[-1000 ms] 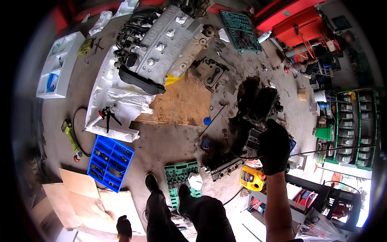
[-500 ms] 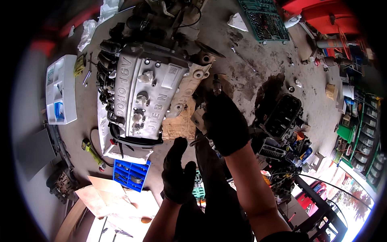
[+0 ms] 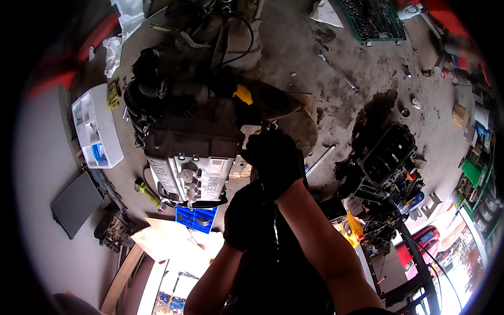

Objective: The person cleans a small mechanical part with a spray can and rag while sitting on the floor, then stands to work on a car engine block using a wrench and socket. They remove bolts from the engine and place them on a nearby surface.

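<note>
Grey concrete floor (image 3: 299, 68), stained, with a dark wet-looking patch (image 3: 370, 113) right of centre. Bright light at the lower edge and lower right; middle of the view in shadow.

Engine (image 3: 191, 139) stands left of centre, just beside the hands. Its cover is dark in shade at the far end, silver toward the person; whitish wads sit along the top. Yellow piece (image 3: 243, 94) shows at its far right corner.

Both hands in black gloves, close together by the engine's right side. Right hand (image 3: 274, 157) is the farther one, fingers bent inward; a small metal piece (image 3: 269, 126) shows at its far edge. Cannot tell whether the fingers pinch it. Left hand (image 3: 244, 215) is nearer the body, just below the right; its fingers are lost in the dark, so cannot tell whether spread or pressed together, nor what they touch.

Around: wrench (image 3: 337, 72) on the floor, beyond and right of the hands; green tool case (image 3: 370, 23) farther off. Black engine part (image 3: 388, 152) to the right. White divided tray (image 3: 111, 126) far left. Blue divided bin (image 3: 209, 227) near the engine's close end, cardboard (image 3: 168, 239) beside it.
</note>
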{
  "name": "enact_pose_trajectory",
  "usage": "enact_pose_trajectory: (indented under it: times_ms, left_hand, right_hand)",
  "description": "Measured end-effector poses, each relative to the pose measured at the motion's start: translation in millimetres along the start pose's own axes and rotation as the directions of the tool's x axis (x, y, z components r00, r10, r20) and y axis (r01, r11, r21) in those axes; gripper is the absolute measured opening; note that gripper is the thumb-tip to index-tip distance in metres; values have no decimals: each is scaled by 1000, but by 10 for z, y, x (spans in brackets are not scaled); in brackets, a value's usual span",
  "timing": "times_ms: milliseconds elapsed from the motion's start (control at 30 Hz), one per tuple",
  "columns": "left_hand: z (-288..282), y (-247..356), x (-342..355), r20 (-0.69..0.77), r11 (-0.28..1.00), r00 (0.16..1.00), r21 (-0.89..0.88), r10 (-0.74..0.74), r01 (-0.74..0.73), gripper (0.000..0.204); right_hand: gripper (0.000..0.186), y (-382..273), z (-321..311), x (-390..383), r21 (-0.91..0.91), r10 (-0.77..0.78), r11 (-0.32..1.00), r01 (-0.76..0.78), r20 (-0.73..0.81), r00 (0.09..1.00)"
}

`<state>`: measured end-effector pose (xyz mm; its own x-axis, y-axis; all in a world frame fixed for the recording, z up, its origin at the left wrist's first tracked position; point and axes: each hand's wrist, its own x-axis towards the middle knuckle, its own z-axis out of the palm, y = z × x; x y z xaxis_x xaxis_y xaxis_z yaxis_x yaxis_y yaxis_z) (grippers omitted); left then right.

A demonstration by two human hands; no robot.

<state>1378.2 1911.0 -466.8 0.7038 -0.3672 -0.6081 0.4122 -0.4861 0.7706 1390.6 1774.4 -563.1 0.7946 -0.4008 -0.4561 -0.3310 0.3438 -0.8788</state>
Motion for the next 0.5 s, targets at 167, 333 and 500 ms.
enact_pose_trajectory:
  times_ms: [167, 333, 500]
  left_hand:
    - [-106, 204, 178, 105, 996, 991, 41, -82, 78, 30]
    - [-75, 359, 636, 285, 942, 954, 283, 96, -179, 24]
    - [135, 74, 892, 242, 791, 916, 464, 320, -399, 24]
  right_hand:
    - [30, 11, 11, 29, 260, 241, 936, -239, 23, 970]
    - [36, -186, -116, 125, -323, 171, 930, -177, -47, 984]
    - [44, -289, -476, 66, -750, -109, 633, 192, 159, 981]
